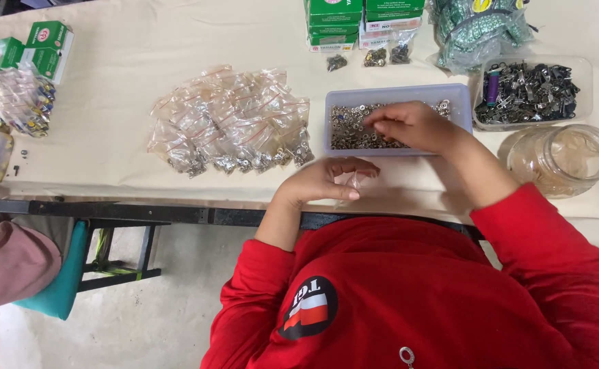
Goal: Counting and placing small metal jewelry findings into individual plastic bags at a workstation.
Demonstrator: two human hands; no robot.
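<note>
Many filled small bags (234,123) lie in the bench (108,75) middle, free cloth around. Left hand (327,181) near the front edge pinches a clear bag (351,182) — right hand (412,125), fingers narrow, picks in the tray (395,96) of metal rings (354,130).

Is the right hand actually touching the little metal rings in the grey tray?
Touching. In the head view, the right hand reaches into the grey tray, and its fingertips rest down among the metal rings, with no gap visible.
</note>
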